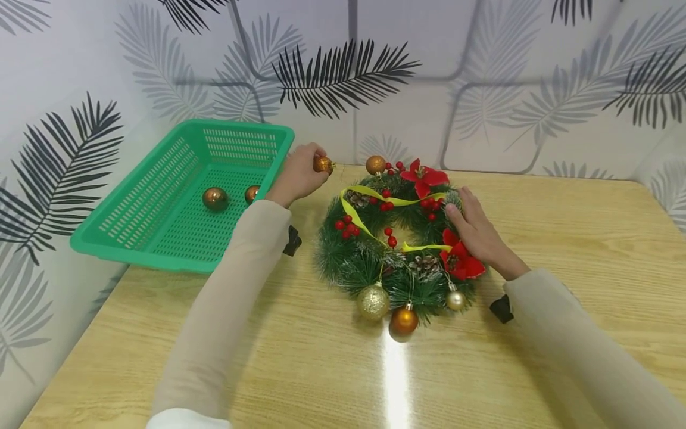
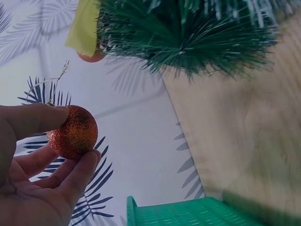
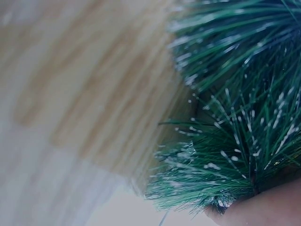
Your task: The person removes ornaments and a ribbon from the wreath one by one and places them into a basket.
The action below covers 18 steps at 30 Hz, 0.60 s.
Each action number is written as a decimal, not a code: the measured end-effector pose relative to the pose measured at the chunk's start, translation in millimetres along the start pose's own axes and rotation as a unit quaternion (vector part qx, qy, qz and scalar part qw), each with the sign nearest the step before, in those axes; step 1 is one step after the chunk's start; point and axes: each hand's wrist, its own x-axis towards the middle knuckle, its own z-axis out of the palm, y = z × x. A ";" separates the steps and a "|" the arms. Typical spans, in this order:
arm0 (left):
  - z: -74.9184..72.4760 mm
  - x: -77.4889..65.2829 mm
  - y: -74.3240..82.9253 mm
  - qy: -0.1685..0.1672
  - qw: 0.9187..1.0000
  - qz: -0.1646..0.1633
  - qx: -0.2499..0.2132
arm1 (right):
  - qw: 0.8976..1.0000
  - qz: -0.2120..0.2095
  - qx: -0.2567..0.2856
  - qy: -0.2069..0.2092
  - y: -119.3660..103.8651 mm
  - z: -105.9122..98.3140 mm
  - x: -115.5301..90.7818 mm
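Note:
My left hand (image 1: pixel 301 173) pinches a glittery copper-orange bauble (image 2: pixel 74 133) between thumb and fingers, just right of the green basket. A thin gold hanging loop (image 2: pixel 55 81) rises from the bauble in the left wrist view. On the table lies a green Christmas wreath (image 1: pixel 343 265) with red flowers, berries, pinecones and yellow ribbon. My right hand (image 1: pixel 482 232) grips the wreath's right side, thumb on the frosted needles. Baubles hang along the wreath's front: glittery gold (image 1: pixel 373 302), shiny orange (image 1: pixel 404 320) and small pale gold (image 1: pixel 455 299). An orange glitter bauble (image 1: pixel 376 164) sits at its back.
The green plastic basket (image 1: pixel 155 260) stands at the table's left, holding shiny copper baubles (image 1: pixel 215 199); my left wrist is over its right rim. A leaf-patterned wall covering (image 1: pixel 321 137) borders the wooden table (image 1: pixel 311 369) behind and at left.

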 end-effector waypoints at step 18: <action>-41.2 -7.7 -5.7 -0.004 1.000 -0.020 0.012 | 1.000 0.001 -0.001 -0.001 1.6 0.3 0.7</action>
